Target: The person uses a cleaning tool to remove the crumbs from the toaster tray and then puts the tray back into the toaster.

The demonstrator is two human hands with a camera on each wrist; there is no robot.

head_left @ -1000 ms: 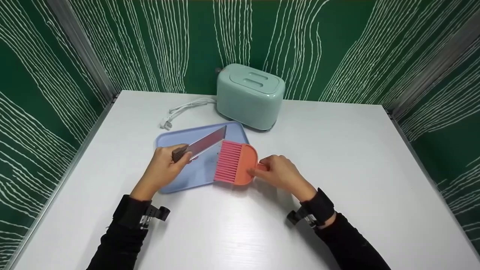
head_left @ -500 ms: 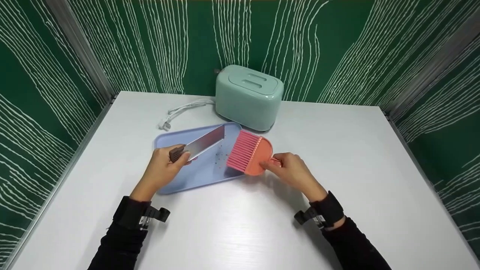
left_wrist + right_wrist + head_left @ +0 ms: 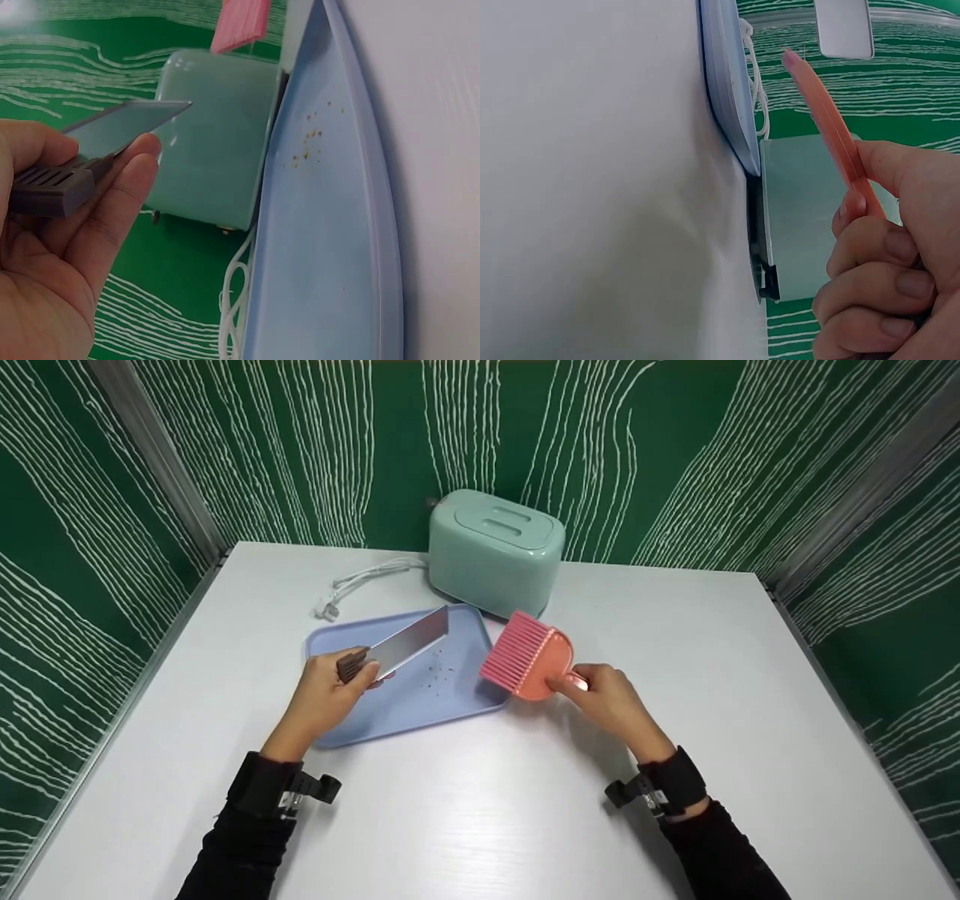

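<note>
In the head view my left hand (image 3: 328,690) pinches the brown ribbed grip of a thin metal crumb tray (image 3: 411,643), tilted above the left part of a blue tray (image 3: 375,720). Dark crumbs (image 3: 437,671) lie scattered on the blue tray; the left wrist view shows them as brown crumbs (image 3: 311,136). My right hand (image 3: 611,701) holds the short handle of an orange brush (image 3: 546,667) with pink bristles, raised over the blue tray's right end. The right wrist view has the brush (image 3: 829,120) edge-on, thumb and curled fingers round its handle.
A mint-green toaster (image 3: 495,551) with a lidded top stands behind the blue tray, near the green wall with white wavy lines. Its white cord and plug (image 3: 330,604) lie to the left. All rests on a white table (image 3: 465,825).
My right hand has moved the brush to the right, away from the crumb tray and up a little, uncovering the crumbs. The left hand and crumb tray have barely moved.
</note>
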